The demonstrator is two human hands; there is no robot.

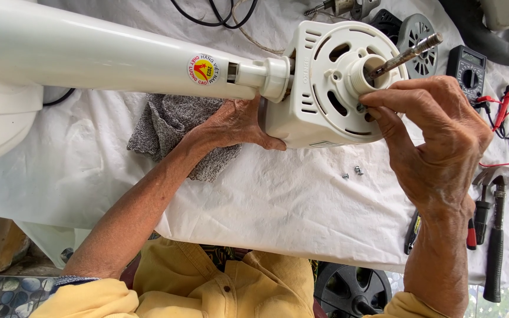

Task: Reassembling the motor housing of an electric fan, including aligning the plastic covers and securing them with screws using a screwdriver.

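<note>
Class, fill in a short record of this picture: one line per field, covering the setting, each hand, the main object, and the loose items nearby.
Setting: white cloth over a work surface
Main object: white fan motor housing on a cream pole, lying sideways
Left hand: steadies the housing from below
Right hand: fingertips at the housing's front face, beside the metal shaft
Loose items: two small screws, hammer, multimeter, grey rag

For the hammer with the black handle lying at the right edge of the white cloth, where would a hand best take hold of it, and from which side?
Probably the black handle, gripped around its lower half, coming from the near table edge. The hammer lies lengthwise with its metal head pointing away among other tools and red leads, while the handle end sticks out past the white cloth, free of clutter. Both hands are busy at the white motor housing.
</note>
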